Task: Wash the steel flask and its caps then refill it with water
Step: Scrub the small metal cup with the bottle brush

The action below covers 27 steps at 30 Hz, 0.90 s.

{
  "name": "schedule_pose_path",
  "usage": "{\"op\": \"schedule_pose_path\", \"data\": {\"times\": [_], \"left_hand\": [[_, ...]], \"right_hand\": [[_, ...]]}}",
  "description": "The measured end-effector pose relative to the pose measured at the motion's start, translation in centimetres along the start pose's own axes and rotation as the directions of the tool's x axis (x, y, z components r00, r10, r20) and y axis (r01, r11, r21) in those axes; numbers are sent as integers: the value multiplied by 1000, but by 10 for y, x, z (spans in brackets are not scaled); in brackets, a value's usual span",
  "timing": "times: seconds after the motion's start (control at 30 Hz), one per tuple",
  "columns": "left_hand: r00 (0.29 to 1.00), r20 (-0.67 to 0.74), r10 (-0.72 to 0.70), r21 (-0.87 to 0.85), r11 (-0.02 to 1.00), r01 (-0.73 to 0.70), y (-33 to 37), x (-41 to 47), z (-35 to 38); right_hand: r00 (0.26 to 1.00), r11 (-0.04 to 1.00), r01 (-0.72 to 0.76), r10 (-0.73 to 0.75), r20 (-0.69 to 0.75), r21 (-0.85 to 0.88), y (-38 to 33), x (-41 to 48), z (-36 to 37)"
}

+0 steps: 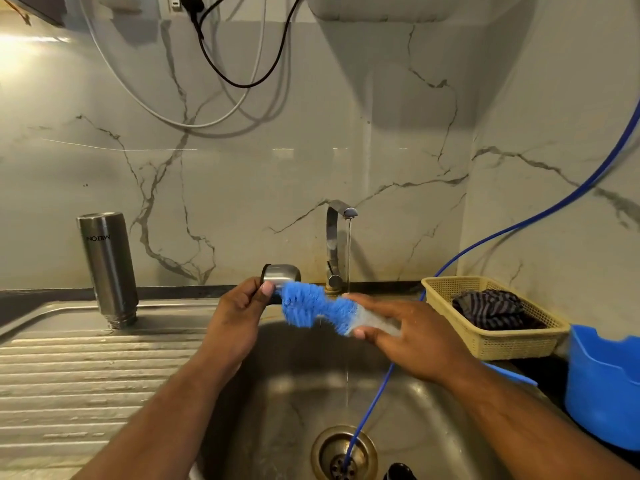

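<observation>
The steel flask (108, 268) stands upside down on the ribbed drainboard at the left, mouth down. My left hand (239, 313) grips a steel cap (282, 276) above the sink, thumb on its rim. My right hand (401, 337) holds a blue bottle brush (313, 306) by its grey handle, and the bristles lie against the cap. The brush looks blurred. A thin stream of water falls from the tap (337, 237) into the basin behind the brush.
The steel sink (287, 393) has a drain (344, 452) with a thin blue hose (370, 407) running into it. A yellow basket (491, 344) with a striped cloth sits at the right, next to a blue plastic mug (602, 386). Cables hang on the marble wall.
</observation>
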<state>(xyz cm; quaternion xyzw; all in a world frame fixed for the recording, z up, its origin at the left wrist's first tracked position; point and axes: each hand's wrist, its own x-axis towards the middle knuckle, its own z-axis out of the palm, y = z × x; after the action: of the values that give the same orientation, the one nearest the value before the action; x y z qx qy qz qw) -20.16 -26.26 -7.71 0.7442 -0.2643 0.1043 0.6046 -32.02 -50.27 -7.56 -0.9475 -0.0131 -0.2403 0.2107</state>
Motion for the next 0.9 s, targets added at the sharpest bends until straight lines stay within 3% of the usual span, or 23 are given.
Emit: {"op": "schedule_pose_path", "data": {"times": [0.13, 0.27, 0.4, 0.5, 0.9], "left_hand": [[999, 12, -31, -40, 999, 32, 6, 0, 1], [988, 90, -129, -105, 985, 138, 1, -1, 4], [957, 98, -274, -387, 875, 290, 4, -1, 10], [943, 119, -310, -488, 809, 327, 5, 0, 11], [890, 184, -418, -621, 652, 435, 2, -2, 15]], "right_hand": [[999, 982, -37, 37, 3, 183, 1, -2, 9], [983, 937, -72, 125, -133, 341, -3, 7, 17], [993, 940, -41, 77, -94, 338, -10, 1, 16], [987, 939, -54, 103, -127, 340, -10, 2, 16], [988, 923, -107, 139, -61, 370, -9, 4, 20]]}}
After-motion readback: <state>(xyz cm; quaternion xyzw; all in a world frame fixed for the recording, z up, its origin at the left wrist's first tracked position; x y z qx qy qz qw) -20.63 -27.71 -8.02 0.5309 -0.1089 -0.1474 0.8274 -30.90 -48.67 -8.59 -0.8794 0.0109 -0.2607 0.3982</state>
